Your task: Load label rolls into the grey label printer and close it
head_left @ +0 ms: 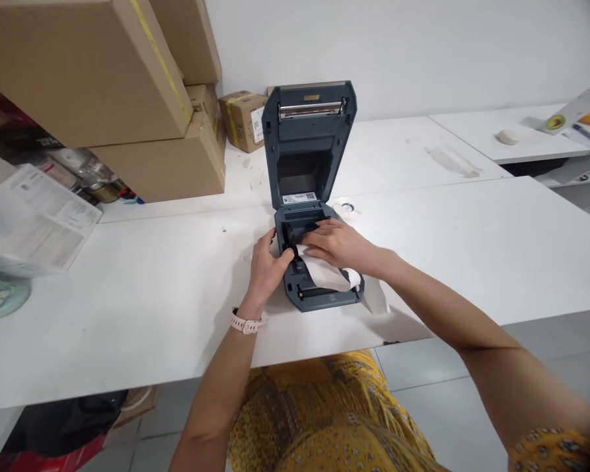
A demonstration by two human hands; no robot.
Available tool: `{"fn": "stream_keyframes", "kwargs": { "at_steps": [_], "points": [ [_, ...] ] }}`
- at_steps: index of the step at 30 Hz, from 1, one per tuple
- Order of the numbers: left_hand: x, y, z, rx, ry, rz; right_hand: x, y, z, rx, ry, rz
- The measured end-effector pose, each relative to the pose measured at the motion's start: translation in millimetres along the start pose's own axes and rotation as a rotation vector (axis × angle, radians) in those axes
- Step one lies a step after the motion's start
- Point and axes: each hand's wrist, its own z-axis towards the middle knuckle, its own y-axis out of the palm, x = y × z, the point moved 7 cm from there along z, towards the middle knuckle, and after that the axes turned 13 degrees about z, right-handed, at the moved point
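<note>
A dark grey label printer stands on the white table with its lid raised. At its left side is my left hand, a pale pink watch band on the wrist. The left thumb reaches inside against a black part, while the fingers lie along the outer wall, gripping it. Inside the printer my right hand is curled over a white label roll, mostly hidden beneath it. A loose strip of label paper curls from under that hand toward the printer's front.
Large cardboard boxes are stacked at the back left, with a small taped box beside them. A white roll lies behind the printer, right of its hinge. Paper lies by its front right corner. A tape roll is far right.
</note>
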Motion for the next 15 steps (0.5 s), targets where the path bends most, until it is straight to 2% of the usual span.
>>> {"fn": "stream_keyframes", "kwargs": {
  "at_steps": [4, 8, 15],
  "points": [
    [0, 0.0, -1, 0.006, -0.004, 0.015, -34, -7, -35, 0.175, -0.046, 0.119],
    [-2, 1.3, -1, 0.011, -0.006, -0.017, -66, -3, -67, 0.239, -0.053, 0.137],
    [-6, 8.3, -1, 0.041, 0.029, -0.133, -81, 13, -84, 0.317, 0.012, 0.060]
  ]
}}
